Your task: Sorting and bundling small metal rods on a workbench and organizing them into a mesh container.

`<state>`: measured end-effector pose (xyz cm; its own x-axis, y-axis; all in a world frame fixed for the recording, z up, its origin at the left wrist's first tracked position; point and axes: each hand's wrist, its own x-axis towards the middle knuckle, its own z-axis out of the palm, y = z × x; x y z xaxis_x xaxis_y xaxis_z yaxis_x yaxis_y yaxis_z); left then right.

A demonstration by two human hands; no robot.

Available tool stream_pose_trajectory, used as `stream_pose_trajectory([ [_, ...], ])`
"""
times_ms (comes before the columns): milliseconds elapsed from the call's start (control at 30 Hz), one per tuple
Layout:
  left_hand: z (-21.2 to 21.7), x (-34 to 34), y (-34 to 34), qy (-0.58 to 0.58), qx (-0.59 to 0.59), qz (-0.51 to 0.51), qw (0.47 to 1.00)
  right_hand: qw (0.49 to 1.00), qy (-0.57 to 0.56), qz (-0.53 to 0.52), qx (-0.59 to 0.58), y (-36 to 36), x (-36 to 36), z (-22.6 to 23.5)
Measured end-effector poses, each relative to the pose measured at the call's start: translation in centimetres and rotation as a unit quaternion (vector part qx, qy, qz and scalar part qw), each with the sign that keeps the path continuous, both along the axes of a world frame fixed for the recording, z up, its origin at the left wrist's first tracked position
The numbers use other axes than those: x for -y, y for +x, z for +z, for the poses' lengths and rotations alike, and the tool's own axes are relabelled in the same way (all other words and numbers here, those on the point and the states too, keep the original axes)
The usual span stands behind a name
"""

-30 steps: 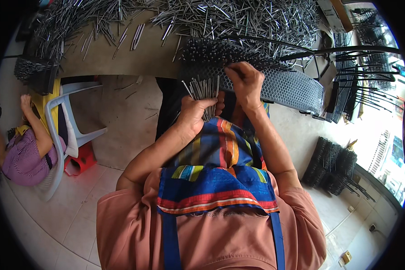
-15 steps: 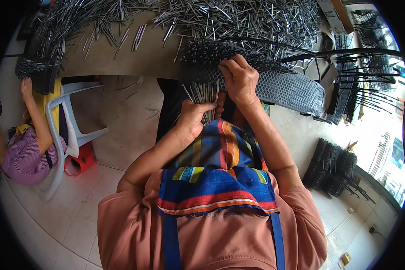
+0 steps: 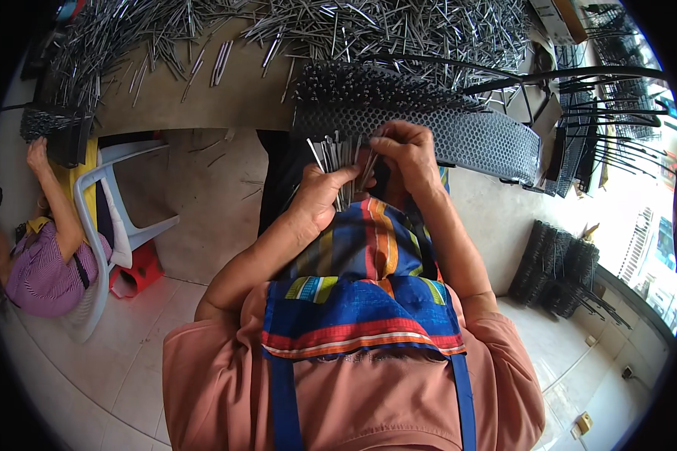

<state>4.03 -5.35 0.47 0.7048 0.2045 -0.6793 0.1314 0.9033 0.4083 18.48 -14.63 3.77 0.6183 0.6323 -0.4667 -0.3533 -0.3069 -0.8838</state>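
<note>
My left hand (image 3: 320,197) is closed round a bundle of thin metal rods (image 3: 334,154), held upright above my lap with their ends fanning out. Beside it, my right hand (image 3: 408,154) pinches at the right edge of the bundle, apparently on a thin rod; motion blur hides how many. Just beyond both hands lies a long dark rack (image 3: 496,143) with a honeycomb of small holes. Its far-left part is packed with standing rods (image 3: 361,86), while the holes along the near side and right end show bare.
Loose metal rods (image 3: 399,30) are heaped across the back of the table (image 3: 203,105). Bent black bars (image 3: 572,75) stick out at the right. Wire-like black racks (image 3: 553,270) stand on the floor at right. At left, a person (image 3: 53,255) works beside a plastic chair (image 3: 90,225).
My right hand has come down from the rack to the bundle in my left hand. The left hand stays nearly in place. The view has shifted slightly.
</note>
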Motion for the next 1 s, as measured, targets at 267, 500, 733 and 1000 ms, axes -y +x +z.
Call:
stream_pose_trajectory([
  [267, -0.9, 2.2, -2.6, 0.074, -0.031, -0.092, 0.993, 0.915, 0.145, -0.154, 0.344, 2.8, -1.1, -2.7],
  [500, 0.2, 1.6, -1.3, 0.06, -0.01, -0.04, 0.997, 0.876, 0.089, -0.103, 0.464, 2.2, -1.3, -2.7],
  [733, -1.0, 0.7, 0.8, 0.025, -0.026, -0.006, 0.999, 0.839, 0.0, -0.05, 0.541, 1.6, -1.9, -3.0],
  [1000, -0.7, 0.7, 1.1, -0.006, -0.033, 0.02, 0.999, 0.812, -0.061, -0.003, 0.58, 2.3, -2.4, -2.4],
])
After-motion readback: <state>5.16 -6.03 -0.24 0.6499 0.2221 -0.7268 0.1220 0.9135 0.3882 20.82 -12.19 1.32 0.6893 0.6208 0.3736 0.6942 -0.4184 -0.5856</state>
